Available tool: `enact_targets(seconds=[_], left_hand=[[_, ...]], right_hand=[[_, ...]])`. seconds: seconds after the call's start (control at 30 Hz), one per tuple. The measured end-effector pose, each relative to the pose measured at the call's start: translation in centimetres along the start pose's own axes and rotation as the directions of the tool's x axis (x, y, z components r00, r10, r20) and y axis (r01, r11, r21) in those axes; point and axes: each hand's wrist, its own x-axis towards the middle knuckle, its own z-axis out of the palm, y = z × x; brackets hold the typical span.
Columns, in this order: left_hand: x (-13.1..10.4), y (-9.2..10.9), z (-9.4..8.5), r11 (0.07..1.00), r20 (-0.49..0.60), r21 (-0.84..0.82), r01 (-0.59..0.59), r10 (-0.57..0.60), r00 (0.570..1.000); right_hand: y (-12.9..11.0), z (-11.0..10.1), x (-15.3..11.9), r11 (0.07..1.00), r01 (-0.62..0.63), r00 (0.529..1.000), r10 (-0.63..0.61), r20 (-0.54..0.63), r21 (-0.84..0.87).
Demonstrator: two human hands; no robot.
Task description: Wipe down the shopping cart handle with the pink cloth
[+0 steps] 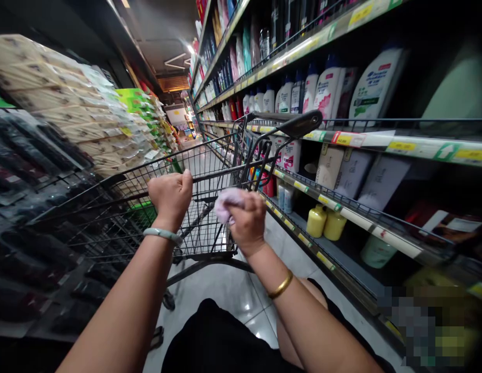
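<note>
Steadying the shopping cart [215, 256] needs the left hand [170, 199] closed firmly on its rail [221, 173], right hand [249, 224] gripping lilac cloth [227, 201].

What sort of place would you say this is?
Most likely a supermarket aisle: there is a wire shopping cart, shelves lined with bottles, and price labels along their edges.

From here I'd read 1 white bottle's blurry label as "head & shoulders" [377, 85]. Green tags carry a white arrow [447, 152]; the yellow price tags [402, 146] blur past reading.
</note>
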Motion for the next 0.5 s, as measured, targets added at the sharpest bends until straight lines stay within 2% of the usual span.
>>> enact_targets(seconds=[0.07,0.13,0.17,0.23,0.3,0.37,0.43,0.5], left_hand=[[-0.2,0.0,-0.4,1.0,0.005,0.0,-0.003,0.003,1.0],[-0.4,0.1,-0.7,1.0,0.007,0.004,-0.003,0.003,1.0],[-0.5,0.1,-0.9,1.0,0.008,0.003,-0.002,0.002,1.0],[-0.8,0.1,-1.3,1.0,0.013,-0.005,0.007,-0.007,1.0],[-1.1,0.3,-1.6,1.0,0.017,-0.014,0.014,-0.014,1.0],[-1.6,0.4,-2.0,1.0,0.019,-0.021,0.003,-0.003,1.0],[-2.0,0.4,-2.4,1.0,0.008,-0.022,-0.016,0.016,1.0],[-2.3,0.3,-2.8,0.999,-0.002,-0.021,-0.028,0.028,1.0]], right_hand=[[-0.8,0.3,-0.8,0.99,0.141,0.981,-0.142,0.13,0.021],[-1.2,-0.4,-0.6,0.981,0.189,0.965,-0.192,0.181,0.033],[-1.1,-1.2,0.1,0.987,0.161,0.974,-0.163,0.158,0.025],[-0.8,-3.4,2.0,0.999,0.047,0.998,-0.047,0.036,-0.006],[-0.4,-5.5,3.7,0.998,-0.055,0.994,0.052,-0.101,-0.031],[-0.7,-6.4,4.2,0.995,-0.092,0.979,0.082,-0.185,-0.045],[-1.5,-6.4,3.4,0.999,-0.008,0.983,-0.001,-0.182,-0.048],[-2.2,-6.2,2.3,0.989,0.146,0.982,-0.148,-0.116,-0.026]])
